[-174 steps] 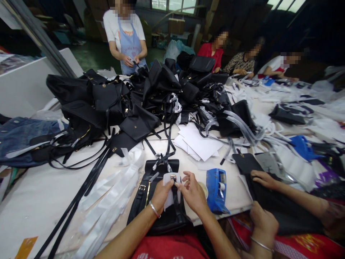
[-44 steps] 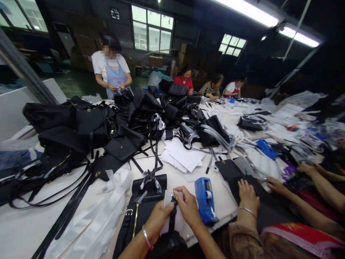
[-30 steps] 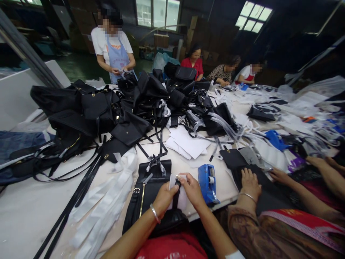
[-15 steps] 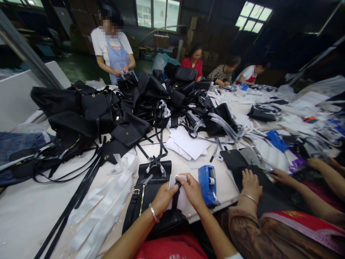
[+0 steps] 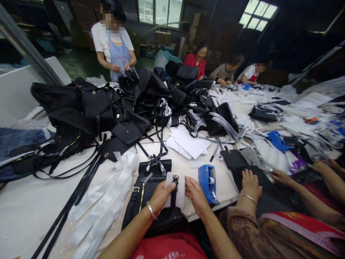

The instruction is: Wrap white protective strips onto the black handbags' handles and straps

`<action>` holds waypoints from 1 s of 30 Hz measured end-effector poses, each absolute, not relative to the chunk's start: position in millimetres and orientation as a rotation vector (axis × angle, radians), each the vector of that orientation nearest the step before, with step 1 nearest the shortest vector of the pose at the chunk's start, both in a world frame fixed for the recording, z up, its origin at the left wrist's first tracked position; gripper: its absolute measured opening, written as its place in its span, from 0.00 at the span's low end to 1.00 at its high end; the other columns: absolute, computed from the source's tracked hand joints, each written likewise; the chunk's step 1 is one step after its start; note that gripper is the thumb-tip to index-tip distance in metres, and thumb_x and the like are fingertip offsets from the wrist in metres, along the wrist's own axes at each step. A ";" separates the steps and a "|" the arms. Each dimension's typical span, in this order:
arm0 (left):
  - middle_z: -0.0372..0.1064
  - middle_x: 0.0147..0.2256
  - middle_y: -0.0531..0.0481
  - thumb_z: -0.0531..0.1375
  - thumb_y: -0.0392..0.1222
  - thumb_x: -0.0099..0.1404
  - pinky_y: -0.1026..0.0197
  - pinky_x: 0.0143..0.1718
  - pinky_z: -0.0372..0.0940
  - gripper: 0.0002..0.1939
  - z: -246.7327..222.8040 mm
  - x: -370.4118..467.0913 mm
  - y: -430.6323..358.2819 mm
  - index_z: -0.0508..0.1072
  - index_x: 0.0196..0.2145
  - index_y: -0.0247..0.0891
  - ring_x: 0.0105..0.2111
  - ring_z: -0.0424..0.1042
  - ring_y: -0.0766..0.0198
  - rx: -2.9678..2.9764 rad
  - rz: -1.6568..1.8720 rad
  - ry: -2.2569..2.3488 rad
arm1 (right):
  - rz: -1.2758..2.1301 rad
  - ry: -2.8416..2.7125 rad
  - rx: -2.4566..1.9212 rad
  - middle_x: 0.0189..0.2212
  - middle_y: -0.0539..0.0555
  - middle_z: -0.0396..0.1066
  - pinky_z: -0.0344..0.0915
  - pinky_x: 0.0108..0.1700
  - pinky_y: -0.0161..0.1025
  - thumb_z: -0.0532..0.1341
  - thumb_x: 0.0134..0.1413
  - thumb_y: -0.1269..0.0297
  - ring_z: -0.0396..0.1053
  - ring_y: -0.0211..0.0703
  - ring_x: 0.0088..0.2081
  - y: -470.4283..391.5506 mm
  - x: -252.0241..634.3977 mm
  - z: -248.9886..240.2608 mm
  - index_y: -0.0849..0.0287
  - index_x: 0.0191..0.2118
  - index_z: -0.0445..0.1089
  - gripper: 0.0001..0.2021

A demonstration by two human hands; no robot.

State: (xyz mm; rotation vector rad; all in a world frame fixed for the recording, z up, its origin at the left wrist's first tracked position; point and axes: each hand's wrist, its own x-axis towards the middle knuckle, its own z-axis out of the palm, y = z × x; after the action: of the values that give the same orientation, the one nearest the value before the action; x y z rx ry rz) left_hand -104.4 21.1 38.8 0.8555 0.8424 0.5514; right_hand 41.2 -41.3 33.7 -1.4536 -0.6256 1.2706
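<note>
A black leather bag (image 5: 151, 189) with gold zips and buckles lies on the table in front of me. My left hand (image 5: 161, 194) is closed at the bag's right side, its thumb pressing a black buckle strap (image 5: 174, 196) against a white foam sheet (image 5: 180, 198). The metal buckle (image 5: 175, 177) shows above that thumb. At the sheet's right edge, my right hand (image 5: 196, 194) has its fingers bent and pinched against the foam. The sheet passes behind the strap, and its far side is hidden.
A blue tape dispenser (image 5: 207, 183) stands just right of my right hand. White paper sheets (image 5: 188, 142) lie ahead, and white foam strips (image 5: 99, 208) to the left. Black bags (image 5: 99, 108) pile up beyond. A co-worker's hand (image 5: 250, 185) rests on black material close on the right.
My right hand has moved off the buckle to the foam sheet's right edge. The foam now curves around behind the strap. My left thumb stays on the strap.
</note>
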 end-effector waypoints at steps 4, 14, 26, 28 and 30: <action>0.74 0.38 0.41 0.61 0.52 0.56 0.56 0.42 0.64 0.24 40.8 -102.8 16.4 0.73 0.44 0.31 0.35 0.72 0.57 0.722 0.557 0.791 | 1.416 -0.622 -1.401 0.37 0.56 0.73 0.66 0.37 0.42 0.58 0.52 0.50 0.71 0.46 0.36 -48.3 35.2 27.5 0.54 0.54 0.62 0.25; 0.74 0.39 0.42 0.60 0.51 0.58 0.56 0.44 0.63 0.23 32.3 -98.6 11.6 0.72 0.46 0.31 0.42 0.71 0.54 0.778 0.641 0.847 | 1.372 -0.726 -1.402 0.48 0.55 0.68 0.64 0.47 0.42 0.56 0.54 0.48 0.66 0.47 0.47 -46.5 13.7 25.1 0.51 0.58 0.57 0.28; 0.72 0.40 0.43 0.58 0.49 0.60 0.59 0.44 0.62 0.20 33.6 -99.3 17.1 0.71 0.45 0.33 0.41 0.69 0.57 0.970 0.641 0.647 | 1.121 -1.076 -1.527 0.39 0.52 0.70 0.65 0.44 0.41 0.57 0.53 0.57 0.68 0.44 0.38 -36.4 13.6 36.7 0.55 0.46 0.64 0.15; 0.72 0.38 0.44 0.58 0.49 0.59 0.60 0.43 0.61 0.18 31.5 -97.3 14.5 0.72 0.41 0.33 0.39 0.69 0.58 1.097 0.686 0.733 | 0.910 -1.171 -1.721 0.36 0.53 0.70 0.64 0.43 0.41 0.55 0.55 0.58 0.68 0.45 0.38 -40.4 10.6 37.3 0.56 0.42 0.65 0.11; 0.71 0.32 0.47 0.57 0.50 0.60 0.61 0.39 0.62 0.16 30.1 -96.1 13.8 0.72 0.35 0.32 0.34 0.68 0.61 1.177 0.699 0.799 | 0.769 -1.229 -1.853 0.35 0.54 0.70 0.63 0.43 0.42 0.55 0.54 0.60 0.67 0.46 0.38 -45.0 11.4 40.0 0.56 0.44 0.65 0.12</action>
State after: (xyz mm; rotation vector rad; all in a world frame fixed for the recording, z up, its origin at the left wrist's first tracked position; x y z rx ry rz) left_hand -96.1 13.8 30.1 1.1770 0.7988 0.6993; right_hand 11.4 -45.0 40.0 -1.8532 -1.2295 0.7694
